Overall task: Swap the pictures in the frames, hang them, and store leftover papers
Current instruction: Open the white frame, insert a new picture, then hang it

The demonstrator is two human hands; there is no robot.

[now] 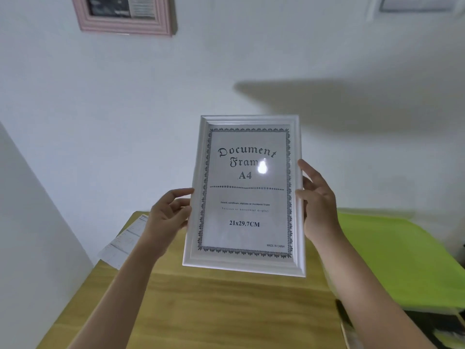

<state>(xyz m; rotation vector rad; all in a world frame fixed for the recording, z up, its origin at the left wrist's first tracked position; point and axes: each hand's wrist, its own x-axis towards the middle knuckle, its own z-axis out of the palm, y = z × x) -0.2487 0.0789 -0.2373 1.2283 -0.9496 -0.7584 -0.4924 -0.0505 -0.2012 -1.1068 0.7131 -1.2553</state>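
I hold a white picture frame (245,264) upright in front of the white wall, above the wooden table (214,311). Behind its glass sits a sheet printed "Document Frame A4". My left hand (167,217) grips the frame's left edge, thumb on the front. My right hand (318,205) grips the right edge. A pink frame (125,23) hangs on the wall at the top left. Another white frame (417,6) shows partly at the top right.
A printed paper sheet (125,241) lies at the table's far left corner, overhanging the edge. A bright green surface (392,258) adjoins the table on the right. Dark objects (442,328) sit low at the right edge.
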